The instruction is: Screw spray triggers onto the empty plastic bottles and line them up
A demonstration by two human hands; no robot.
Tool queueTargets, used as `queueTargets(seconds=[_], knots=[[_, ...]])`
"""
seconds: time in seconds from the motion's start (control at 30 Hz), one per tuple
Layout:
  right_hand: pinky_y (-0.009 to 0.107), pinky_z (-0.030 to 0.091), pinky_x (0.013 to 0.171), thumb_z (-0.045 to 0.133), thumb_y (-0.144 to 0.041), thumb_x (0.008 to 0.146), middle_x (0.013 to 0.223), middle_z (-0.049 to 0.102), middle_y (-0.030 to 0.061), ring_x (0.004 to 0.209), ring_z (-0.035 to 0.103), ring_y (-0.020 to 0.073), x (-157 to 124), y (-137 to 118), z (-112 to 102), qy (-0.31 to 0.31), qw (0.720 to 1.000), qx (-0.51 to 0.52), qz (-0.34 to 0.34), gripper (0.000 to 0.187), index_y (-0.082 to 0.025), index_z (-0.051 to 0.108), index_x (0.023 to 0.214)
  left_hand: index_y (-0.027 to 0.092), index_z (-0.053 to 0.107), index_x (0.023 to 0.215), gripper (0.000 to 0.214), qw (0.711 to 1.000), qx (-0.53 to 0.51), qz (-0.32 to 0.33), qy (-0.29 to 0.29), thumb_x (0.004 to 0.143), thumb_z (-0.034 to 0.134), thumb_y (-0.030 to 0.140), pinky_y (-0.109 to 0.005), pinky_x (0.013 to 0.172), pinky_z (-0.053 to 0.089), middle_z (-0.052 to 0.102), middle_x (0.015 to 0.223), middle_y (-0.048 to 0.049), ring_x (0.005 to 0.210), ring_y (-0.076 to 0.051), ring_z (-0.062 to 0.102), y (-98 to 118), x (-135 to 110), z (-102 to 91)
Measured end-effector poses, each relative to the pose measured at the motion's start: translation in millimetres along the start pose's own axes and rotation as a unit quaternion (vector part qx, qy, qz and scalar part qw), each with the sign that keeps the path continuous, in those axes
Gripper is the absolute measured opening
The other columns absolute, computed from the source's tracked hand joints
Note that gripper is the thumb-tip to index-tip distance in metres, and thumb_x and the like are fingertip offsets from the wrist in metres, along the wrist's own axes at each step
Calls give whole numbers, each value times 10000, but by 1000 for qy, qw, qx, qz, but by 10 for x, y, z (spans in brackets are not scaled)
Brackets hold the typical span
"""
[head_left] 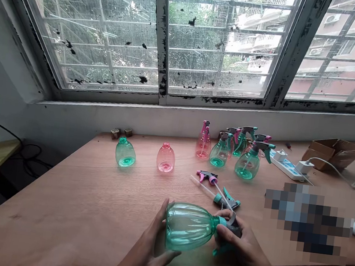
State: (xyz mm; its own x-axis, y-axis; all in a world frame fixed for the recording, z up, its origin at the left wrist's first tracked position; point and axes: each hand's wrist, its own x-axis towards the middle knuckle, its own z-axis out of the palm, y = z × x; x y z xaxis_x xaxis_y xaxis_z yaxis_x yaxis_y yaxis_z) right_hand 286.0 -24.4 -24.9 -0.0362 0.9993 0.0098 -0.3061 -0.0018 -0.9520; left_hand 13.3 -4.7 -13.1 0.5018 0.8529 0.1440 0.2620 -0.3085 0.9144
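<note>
Here, the left hand (149, 247) cups the base of a green bottle (188, 227) held sideways above the tabletop's (90, 208) near edge; the right hand (245, 241) grips the spray head (234, 227) at its neck. Beyond lie a purple trigger (212, 180) and a teal trigger (228, 195); farther back, a headless pink bottle (166, 155) stands left of several assembled sprayers (247, 165).

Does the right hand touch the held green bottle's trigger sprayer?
Touching. In the head view, the right hand grips the trigger sprayer between thumb and fingers.
</note>
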Motion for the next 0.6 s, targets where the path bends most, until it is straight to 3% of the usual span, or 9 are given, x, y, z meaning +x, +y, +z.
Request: queueTargets(seconds=[0.13,0.23,0.33,0.5,0.6], knots=[[270,548,533,850,-482,769,616,686,-18,538,637,152,0,-4,2,-2,1000,-8,-1,466,-168,598,1004,384,-41,1610,1059,1000,7,-6,-5,889,720,237,-504,1271,156,265,1692,-25,1555,-290,230,7,10,-13],[263,546,533,843,-486,778,606,687,-15,539,624,146,-3,-14,4,-9,1000,-15,1,462,-163,609,1012,337,53,1623,1023,1000,16,-10,-15,874,748,295,-477,1280,139,217,1706,-32,1571,-300,158,9,11,-40],[251,545,535,848,-479,775,615,690,-20,544,634,142,-6,-19,6,-7,1000,-11,1,458,-167,609,1009,359,92,1618,990,1000,24,-7,-15,877,745,295,-485,1279,147,215,1707,-22,1566,-308,180,-10,9,-47],[246,537,537,857,-474,766,628,697,-18,552,644,144,-4,-3,-2,-8,1000,-6,3,454,-169,615,999,391,-30,1609,995,1000,10,5,-18,923,668,209,-503,1257,227,324,1666,-42,1523,-290,320,8,8,-19],[240,528,539,851,-480,770,623,684,-19,556,633,139,-3,6,-13,-11,1000,-14,8,453,-164,621,999,336,-62,1615,1101,1000,-14,-15,-24,870,737,202,-498,1266,195,268,1689,-64,1551,-308,238,56,-13,-20]])
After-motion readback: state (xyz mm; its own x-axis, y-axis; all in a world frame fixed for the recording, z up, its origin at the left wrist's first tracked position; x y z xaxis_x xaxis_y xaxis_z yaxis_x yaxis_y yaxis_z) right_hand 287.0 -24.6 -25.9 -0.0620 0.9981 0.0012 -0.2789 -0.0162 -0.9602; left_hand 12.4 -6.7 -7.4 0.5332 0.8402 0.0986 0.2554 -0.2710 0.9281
